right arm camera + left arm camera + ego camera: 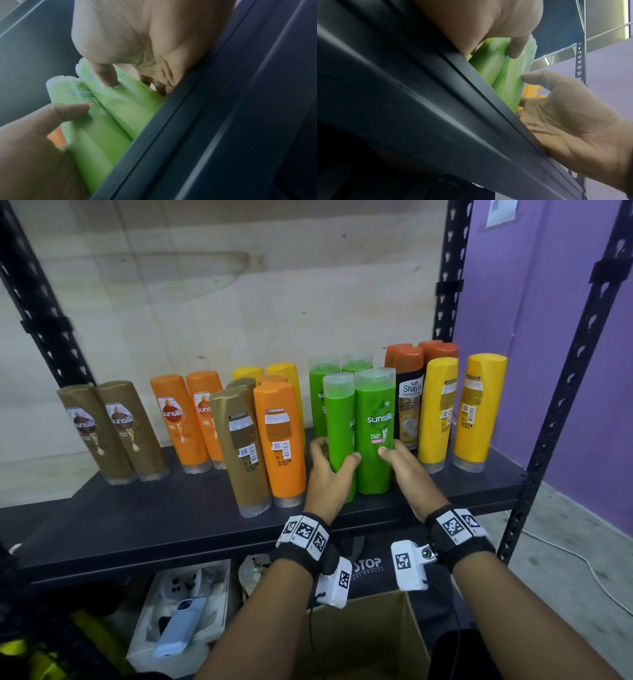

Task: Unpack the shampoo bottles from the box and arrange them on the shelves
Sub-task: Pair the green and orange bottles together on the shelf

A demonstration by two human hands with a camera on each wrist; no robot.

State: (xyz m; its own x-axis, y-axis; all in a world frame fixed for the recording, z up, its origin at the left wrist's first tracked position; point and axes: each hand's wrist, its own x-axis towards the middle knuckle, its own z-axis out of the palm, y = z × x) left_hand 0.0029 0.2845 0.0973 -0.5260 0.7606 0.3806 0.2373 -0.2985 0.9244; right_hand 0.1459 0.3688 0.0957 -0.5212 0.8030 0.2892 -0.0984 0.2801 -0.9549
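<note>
Two green Sunsilk bottles stand side by side near the front edge of the dark shelf [171,518]. My left hand [334,455] grips the left green bottle [339,419], fingers round its left side and thumb on its front. With its thumb on the label, my right hand [394,450] grips the right green bottle [375,412]; its fingers are hidden behind. From below, the left wrist view shows both green bottles [489,67] and the right hand's palm [565,119]. In the right wrist view my right thumb [106,77] presses the right green bottle [130,108]. An open cardboard box [363,638] sits below my wrists.
More bottles fill the shelf: brown [113,433] and orange [186,422] at left, a brown and orange pair [279,440] beside my left hand, a black Shayla bottle [409,405] and yellow ones [476,412] at right. A black rack post [565,392] stands right. A white tray [219,594] lies below.
</note>
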